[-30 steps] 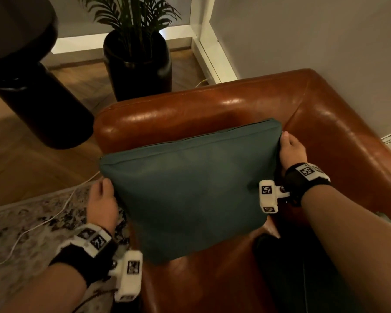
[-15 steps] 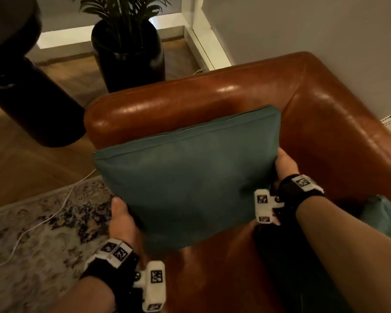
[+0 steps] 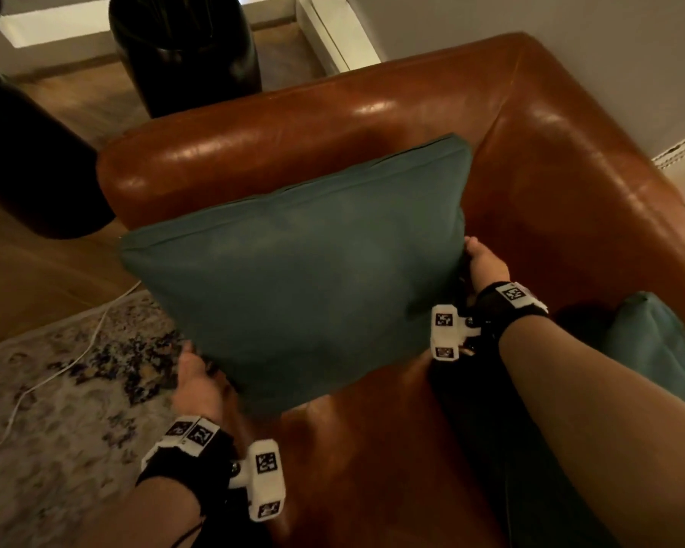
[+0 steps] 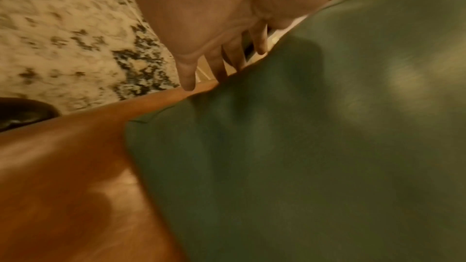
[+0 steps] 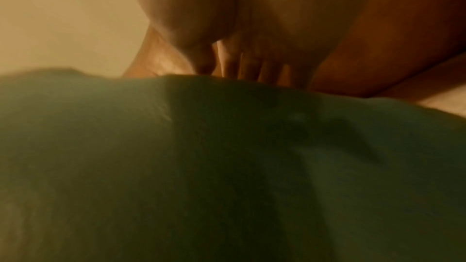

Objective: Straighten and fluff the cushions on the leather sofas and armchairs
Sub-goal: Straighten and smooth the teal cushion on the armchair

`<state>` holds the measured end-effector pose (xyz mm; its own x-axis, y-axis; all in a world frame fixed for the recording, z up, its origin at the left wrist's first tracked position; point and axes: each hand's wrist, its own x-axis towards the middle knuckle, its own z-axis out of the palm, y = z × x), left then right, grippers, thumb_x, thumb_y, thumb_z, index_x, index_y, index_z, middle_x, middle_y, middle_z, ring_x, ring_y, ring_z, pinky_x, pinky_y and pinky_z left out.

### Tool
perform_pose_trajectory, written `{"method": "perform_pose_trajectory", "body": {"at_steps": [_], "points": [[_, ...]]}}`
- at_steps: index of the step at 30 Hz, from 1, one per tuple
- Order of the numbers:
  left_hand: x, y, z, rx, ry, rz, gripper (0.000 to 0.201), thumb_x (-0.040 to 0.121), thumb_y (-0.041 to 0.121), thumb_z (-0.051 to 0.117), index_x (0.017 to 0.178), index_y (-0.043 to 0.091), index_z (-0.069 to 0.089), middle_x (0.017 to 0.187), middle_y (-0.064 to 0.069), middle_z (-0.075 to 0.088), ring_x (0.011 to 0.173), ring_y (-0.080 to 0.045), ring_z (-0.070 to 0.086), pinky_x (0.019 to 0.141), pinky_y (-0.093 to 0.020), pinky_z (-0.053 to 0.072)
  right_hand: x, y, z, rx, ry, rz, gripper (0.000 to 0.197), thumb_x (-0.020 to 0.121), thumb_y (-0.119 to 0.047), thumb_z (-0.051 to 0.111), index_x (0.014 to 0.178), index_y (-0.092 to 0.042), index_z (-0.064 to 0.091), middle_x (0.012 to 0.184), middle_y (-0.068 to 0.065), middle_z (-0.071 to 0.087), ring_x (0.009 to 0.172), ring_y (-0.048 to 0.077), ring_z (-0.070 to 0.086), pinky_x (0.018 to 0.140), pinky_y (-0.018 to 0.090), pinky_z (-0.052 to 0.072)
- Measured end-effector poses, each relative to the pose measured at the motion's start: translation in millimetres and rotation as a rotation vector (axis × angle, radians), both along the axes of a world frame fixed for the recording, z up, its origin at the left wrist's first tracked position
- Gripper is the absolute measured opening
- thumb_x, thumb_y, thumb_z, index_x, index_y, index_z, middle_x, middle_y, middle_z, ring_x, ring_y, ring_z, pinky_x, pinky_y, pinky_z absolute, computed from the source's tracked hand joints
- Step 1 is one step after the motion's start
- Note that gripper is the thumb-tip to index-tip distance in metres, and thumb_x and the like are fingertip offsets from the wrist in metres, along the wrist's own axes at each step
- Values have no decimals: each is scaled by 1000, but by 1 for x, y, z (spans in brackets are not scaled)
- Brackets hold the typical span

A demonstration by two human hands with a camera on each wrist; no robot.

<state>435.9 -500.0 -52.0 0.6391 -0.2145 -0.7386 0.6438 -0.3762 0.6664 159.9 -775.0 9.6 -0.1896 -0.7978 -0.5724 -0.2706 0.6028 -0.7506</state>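
Note:
A teal cushion [image 3: 301, 278] stands tilted on its lower edge on the seat of the brown leather armchair [image 3: 372, 108], leaning towards the backrest. My left hand [image 3: 196, 373] is at the cushion's lower left corner. In the left wrist view its fingers [image 4: 189, 79] are straight and touch the edge of the cushion [image 4: 302, 146]. My right hand [image 3: 481, 263] presses on the cushion's right side. In the blurred right wrist view its fingers [image 5: 252, 67] point down behind the cushion [image 5: 227, 166], tips hidden.
A second teal cushion [image 3: 657, 350] lies at the seat's right side. A black planter [image 3: 182, 57] stands behind the chair and a dark round piece of furniture [image 3: 28, 172] at the left. A patterned rug [image 3: 56, 389] with a white cable [image 3: 88, 350] covers the floor.
Both hands have slid down the cushion's sides, the left from mid-edge to the lower corner. The cushion has sunk lower onto the seat.

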Motion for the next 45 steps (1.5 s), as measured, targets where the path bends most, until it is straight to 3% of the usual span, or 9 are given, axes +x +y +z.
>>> {"method": "perform_pose_trajectory", "body": {"at_steps": [4, 14, 19, 22, 26, 29, 32, 36, 45], "points": [[-9, 9, -14, 99, -2, -38, 33, 100, 31, 44, 127, 17, 56, 128, -12, 58, 124, -31, 53, 108, -49, 41, -4, 13, -11, 49, 28, 45, 19, 81, -45, 71, 98, -37, 75, 118, -7, 69, 115, 22, 59, 105, 47, 43], [-5, 2, -5, 158, -140, -85, 9, 101, 27, 45, 94, 23, 48, 97, -3, 53, 107, -29, 52, 94, -39, 39, 1, 12, -7, -20, 54, -73, 23, 96, -38, 55, 107, -29, 73, 102, -14, 67, 96, 8, 59, 95, 32, 42], [-5, 19, -27, 124, 191, 20, 39, 101, 5, 37, 137, 12, 48, 146, -12, 46, 132, -31, 45, 110, -31, 33, -20, 28, -43, 100, -44, -42, 23, 87, -28, 58, 100, -37, 74, 122, -2, 66, 117, 29, 58, 104, 50, 44], [-9, 16, -29, 130, 42, -113, 29, 94, -6, 42, 102, 15, 59, 127, -17, 61, 115, -36, 57, 104, -48, 44, -10, 34, -30, 132, 23, -45, 16, 90, -23, 63, 89, -36, 73, 122, -2, 68, 116, 27, 59, 103, 48, 46], [-13, 18, -27, 71, 113, -100, 47, 101, 3, 38, 145, 20, 38, 140, -6, 50, 127, -27, 50, 104, -16, 39, -12, 27, -30, 123, 23, -84, 15, 92, -24, 62, 98, -33, 72, 122, 0, 67, 118, 27, 58, 105, 49, 45], [-16, 18, -13, 1, 97, -124, 48, 100, 5, 38, 145, 24, 40, 132, 1, 55, 118, -24, 55, 103, -35, 44, -9, 28, -34, 77, -33, -77, 21, 93, -33, 60, 111, -36, 70, 126, -4, 65, 120, 26, 56, 105, 51, 44], [-12, 14, -28, 116, 26, -167, 32, 95, 10, 44, 122, 23, 56, 130, -10, 60, 112, -35, 59, 100, -48, 46, -4, 31, -32, 82, -11, -51, 27, 95, -32, 59, 121, -33, 66, 125, -4, 65, 114, 24, 59, 101, 48, 48], [-8, 4, -29, 265, -145, -152, 25, 95, 5, 43, 81, 23, 54, 94, -13, 63, 93, -32, 56, 80, -35, 41, -7, 23, -27, 80, 133, -73, 18, 92, -29, 63, 109, -32, 71, 110, -5, 70, 104, 21, 64, 93, 43, 53], [0, 13, -20, 238, -176, -288, 36, 99, 2, 41, 134, 0, 47, 138, -15, 53, 125, -33, 49, 101, -32, 36, -17, 20, -20, 70, 134, -1, 25, 98, -15, 48, 112, -23, 67, 114, -2, 67, 103, 20, 62, 95, 42, 52]]}}
